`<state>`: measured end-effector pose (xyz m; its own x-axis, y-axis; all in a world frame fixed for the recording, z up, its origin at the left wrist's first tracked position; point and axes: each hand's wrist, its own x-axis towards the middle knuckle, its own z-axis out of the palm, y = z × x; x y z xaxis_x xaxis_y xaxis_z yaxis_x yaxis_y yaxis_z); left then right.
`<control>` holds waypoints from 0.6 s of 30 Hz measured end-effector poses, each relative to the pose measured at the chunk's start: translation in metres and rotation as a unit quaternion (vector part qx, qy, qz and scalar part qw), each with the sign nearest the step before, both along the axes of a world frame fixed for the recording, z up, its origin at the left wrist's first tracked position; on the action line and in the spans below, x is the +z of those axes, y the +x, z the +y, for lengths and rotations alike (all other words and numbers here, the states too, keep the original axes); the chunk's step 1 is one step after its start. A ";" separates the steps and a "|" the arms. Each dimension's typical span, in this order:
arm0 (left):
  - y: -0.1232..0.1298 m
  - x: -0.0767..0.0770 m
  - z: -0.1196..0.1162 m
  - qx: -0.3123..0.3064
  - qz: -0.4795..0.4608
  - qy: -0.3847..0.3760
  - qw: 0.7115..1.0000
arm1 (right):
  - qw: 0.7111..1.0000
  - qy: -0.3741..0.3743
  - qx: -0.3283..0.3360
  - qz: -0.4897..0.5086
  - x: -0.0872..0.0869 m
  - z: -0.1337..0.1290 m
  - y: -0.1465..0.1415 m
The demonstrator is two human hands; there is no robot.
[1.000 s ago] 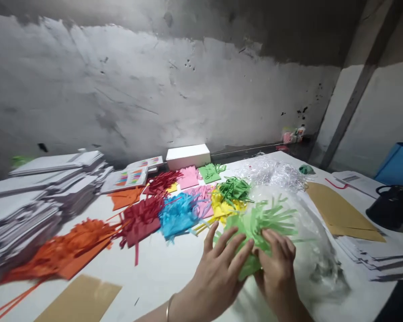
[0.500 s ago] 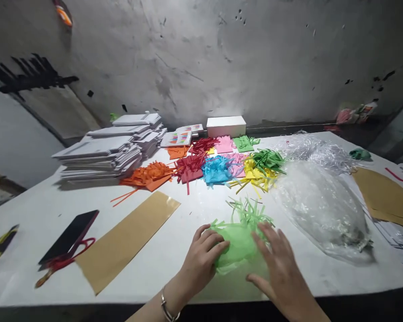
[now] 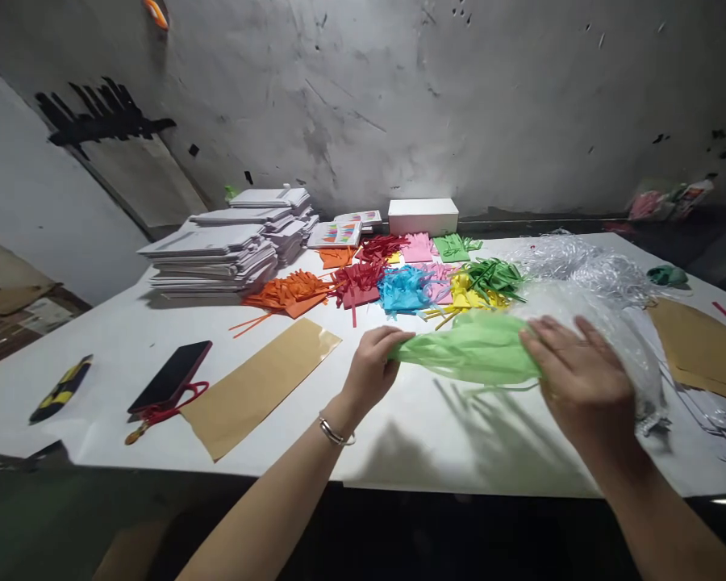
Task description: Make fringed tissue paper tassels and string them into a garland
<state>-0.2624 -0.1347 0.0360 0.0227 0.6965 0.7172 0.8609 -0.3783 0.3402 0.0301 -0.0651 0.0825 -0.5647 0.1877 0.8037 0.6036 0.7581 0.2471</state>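
Observation:
Light green tissue paper [image 3: 469, 349] with fringed strips is stretched in the air above the table, its shadow falling on the white surface below. My left hand [image 3: 372, 363] pinches its left end between thumb and fingers. At the other end, my right hand [image 3: 572, 371] is closed on the paper, a little blurred by motion. Some thin green strips dangle under the sheet. Just behind it lie fringed paper bundles: blue [image 3: 404, 290], yellow [image 3: 463, 294], dark green [image 3: 494, 278], red [image 3: 360, 284] and orange [image 3: 296, 292].
A brown paper strip [image 3: 260, 387], a phone [image 3: 170, 375] and a yellow-black cutter [image 3: 61, 389] lie to the left. White stacks [image 3: 209, 258] and a white box [image 3: 423, 216] stand behind. Clear plastic bags [image 3: 626, 339] and brown sheets [image 3: 702, 347] are on the right.
Both hands have lifted the green tissue paper off the table and spread it sideways. My right hand went from open fingers to gripping its right end. The camera view has shifted.

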 end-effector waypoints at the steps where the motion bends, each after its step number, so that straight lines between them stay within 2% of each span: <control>1: -0.003 0.011 -0.001 -0.015 0.004 0.009 1.000 | 1.000 0.015 -0.006 0.001 0.006 -0.004 0.004; 3: -0.017 0.024 -0.010 -0.038 0.033 0.025 0.998 | 1.000 0.010 0.012 -0.021 -0.002 -0.017 0.001; 5: -0.038 0.019 -0.027 -0.039 0.094 0.012 0.995 | 0.997 -0.040 0.044 -0.058 -0.035 -0.032 -0.014; 7: -0.062 0.000 -0.050 -0.004 0.167 -0.060 0.984 | 0.988 -0.114 0.062 -0.080 -0.083 -0.043 -0.035; 9: -0.076 -0.024 -0.075 0.057 0.217 -0.162 0.961 | 0.978 -0.185 0.063 -0.074 -0.129 -0.051 -0.054; 11: -0.073 -0.041 -0.099 0.085 0.231 -0.230 0.941 | 0.973 -0.213 0.063 -0.070 -0.160 -0.056 -0.067; 12: -0.064 -0.046 -0.107 0.074 0.226 -0.248 0.939 | 0.971 -0.220 0.065 -0.069 -0.167 -0.057 -0.070; 14: -0.034 -0.050 -0.114 0.011 0.200 -0.261 0.944 | 0.968 -0.230 0.074 -0.073 -0.170 -0.058 -0.072; 16: 0.001 -0.052 -0.108 -0.069 0.177 -0.263 0.946 | 0.959 -0.248 0.102 -0.093 -0.164 -0.057 -0.069; 18: 0.029 -0.058 -0.093 -0.100 0.154 -0.263 0.947 | 0.944 -0.277 0.131 -0.125 -0.157 -0.055 -0.064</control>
